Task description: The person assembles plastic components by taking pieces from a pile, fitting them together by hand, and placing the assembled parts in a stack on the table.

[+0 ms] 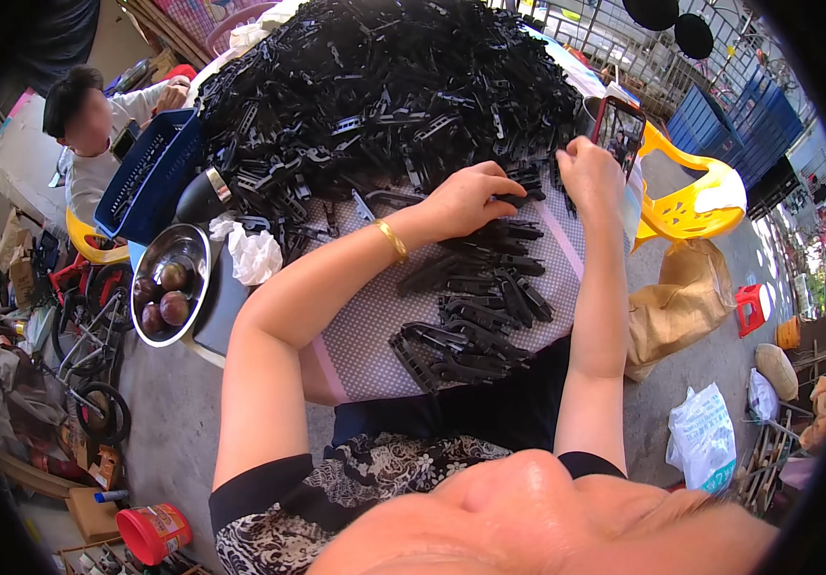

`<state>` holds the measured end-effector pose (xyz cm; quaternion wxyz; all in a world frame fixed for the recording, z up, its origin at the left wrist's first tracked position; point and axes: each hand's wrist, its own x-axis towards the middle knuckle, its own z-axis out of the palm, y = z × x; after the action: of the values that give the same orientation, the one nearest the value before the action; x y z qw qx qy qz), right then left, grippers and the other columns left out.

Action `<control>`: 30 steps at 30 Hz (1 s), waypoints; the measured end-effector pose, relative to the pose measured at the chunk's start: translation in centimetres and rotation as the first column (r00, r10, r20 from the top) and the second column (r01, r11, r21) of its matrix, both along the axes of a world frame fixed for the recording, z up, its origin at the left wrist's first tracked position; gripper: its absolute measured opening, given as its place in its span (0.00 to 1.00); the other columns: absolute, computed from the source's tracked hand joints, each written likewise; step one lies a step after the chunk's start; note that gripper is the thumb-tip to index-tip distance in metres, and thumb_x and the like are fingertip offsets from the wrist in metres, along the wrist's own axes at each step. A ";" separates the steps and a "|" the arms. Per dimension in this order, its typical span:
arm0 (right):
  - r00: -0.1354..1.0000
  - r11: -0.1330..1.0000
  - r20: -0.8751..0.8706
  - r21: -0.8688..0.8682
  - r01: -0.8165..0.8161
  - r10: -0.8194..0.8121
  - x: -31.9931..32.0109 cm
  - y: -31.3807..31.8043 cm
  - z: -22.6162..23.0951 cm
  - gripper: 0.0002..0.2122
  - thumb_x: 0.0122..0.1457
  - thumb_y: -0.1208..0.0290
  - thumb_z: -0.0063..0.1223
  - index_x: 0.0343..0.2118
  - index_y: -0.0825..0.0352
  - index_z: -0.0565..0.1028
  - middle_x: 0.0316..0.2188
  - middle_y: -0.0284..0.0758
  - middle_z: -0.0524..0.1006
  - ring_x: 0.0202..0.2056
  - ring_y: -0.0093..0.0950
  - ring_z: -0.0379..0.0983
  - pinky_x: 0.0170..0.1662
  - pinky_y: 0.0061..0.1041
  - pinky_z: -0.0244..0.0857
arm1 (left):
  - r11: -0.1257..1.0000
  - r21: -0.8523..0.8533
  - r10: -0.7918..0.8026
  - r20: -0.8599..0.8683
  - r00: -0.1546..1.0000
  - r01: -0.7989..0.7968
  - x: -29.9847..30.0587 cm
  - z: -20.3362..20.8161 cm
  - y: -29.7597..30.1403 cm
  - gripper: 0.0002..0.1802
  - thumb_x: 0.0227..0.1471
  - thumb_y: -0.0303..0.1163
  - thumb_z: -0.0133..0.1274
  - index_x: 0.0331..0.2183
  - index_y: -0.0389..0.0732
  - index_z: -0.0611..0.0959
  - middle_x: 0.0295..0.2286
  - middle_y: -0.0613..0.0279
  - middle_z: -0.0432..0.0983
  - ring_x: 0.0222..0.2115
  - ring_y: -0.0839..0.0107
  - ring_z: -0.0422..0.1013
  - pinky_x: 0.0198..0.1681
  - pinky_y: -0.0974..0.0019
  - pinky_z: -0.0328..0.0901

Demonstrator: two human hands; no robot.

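Note:
A big heap of slim black plastic pieces (384, 86), clip-like in shape, covers the far part of the table. My left hand (466, 201), a gold bangle at its wrist, has its fingers closed on a black plastic piece (525, 198) at the near edge of the heap. Between my forearms, overlapping rows of black pieces (475, 335) lie on the dotted tablecloth (365, 335). My right hand (592, 177) is closed at the heap's right edge; its fingertips are hidden. Just behind it stands a phone (621, 134) with a lit screen; whether they touch, I cannot tell.
Left on the table are a steel bowl (149, 335) of round purple fruit, crumpled tissue (252, 254), a dark cup (204, 196) and a blue basket (149, 177). Another person (92, 125) sits beyond. At right stand a yellow chair (696, 211) and a brown sack (681, 297).

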<state>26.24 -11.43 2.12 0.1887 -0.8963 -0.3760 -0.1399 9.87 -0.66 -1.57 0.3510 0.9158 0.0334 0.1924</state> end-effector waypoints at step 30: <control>0.407 0.490 -0.345 0.804 -0.337 0.846 -0.9 1.8 -1.5 0.15 0.53 0.81 0.49 0.45 0.69 0.70 0.36 0.34 0.76 0.36 0.18 0.71 0.38 0.17 0.66 | 0.632 -0.767 0.163 -0.008 0.987 -0.111 -0.7 1.3 1.9 0.18 0.45 0.30 0.57 0.39 0.33 0.73 0.31 0.61 0.73 0.26 0.77 0.69 0.28 0.76 0.64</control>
<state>25.39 -9.63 0.60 0.6394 -0.5395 -0.5146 0.1877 9.13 1.25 -0.30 0.6898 0.6703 0.1699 0.2145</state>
